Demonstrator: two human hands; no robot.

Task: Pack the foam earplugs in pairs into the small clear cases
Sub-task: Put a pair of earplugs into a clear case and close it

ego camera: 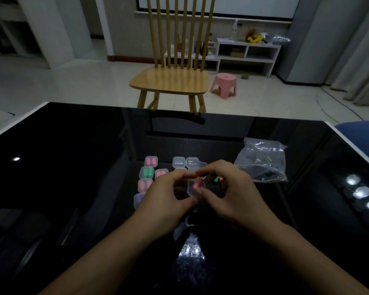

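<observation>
Over the black worktop (73, 167), head view: both hands meet on 1 open clear case (195, 188) with a pink earplug (199, 181) in it; left hand (168, 194) has its fingers curled round the case; right hand (230, 188) pinches it too; filled cases (150, 173) lie just left; 2 empty cases (185, 162) behind; loose earplugs (217, 179) and a bag (262, 160) lie right.

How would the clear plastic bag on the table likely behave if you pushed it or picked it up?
The bag looks thin and crumpled, so probably floppy and light. On the glossy table it would likely slide, not roll.
</observation>
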